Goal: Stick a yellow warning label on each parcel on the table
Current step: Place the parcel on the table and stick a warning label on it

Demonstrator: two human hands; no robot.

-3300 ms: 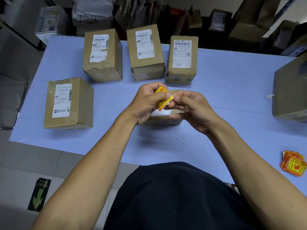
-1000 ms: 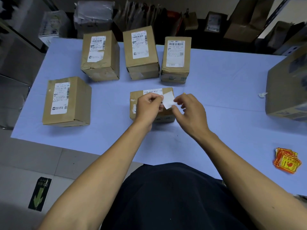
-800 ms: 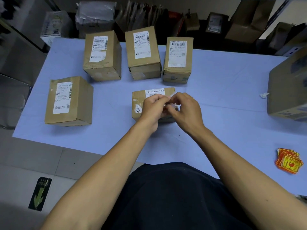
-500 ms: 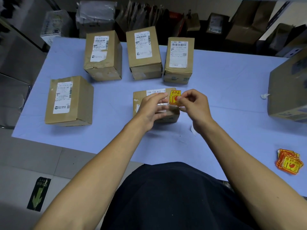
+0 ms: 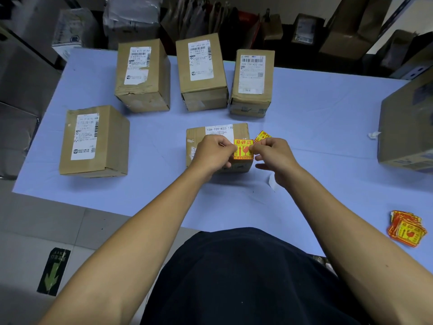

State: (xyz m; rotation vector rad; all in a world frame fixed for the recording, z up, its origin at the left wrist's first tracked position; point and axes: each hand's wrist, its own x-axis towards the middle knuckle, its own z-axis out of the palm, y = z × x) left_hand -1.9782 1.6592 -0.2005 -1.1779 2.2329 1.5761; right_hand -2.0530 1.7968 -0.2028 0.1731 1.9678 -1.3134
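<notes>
step: label on near parcel [image 5: 218,137], table centre | left hand [image 5: 215,152] + right hand [image 5: 273,153] pinch yellow label [image 5: 243,149] at 9/3 o'clock edges | advice: lay flat, press centre-out, avoid shipping label

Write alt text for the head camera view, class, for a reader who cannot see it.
Both hands, left hand and right hand, pinch a yellow warning label over the nearest parcel on a blue table. Four other parcels wait unlabelled beyond; spare labels lie at right.
</notes>
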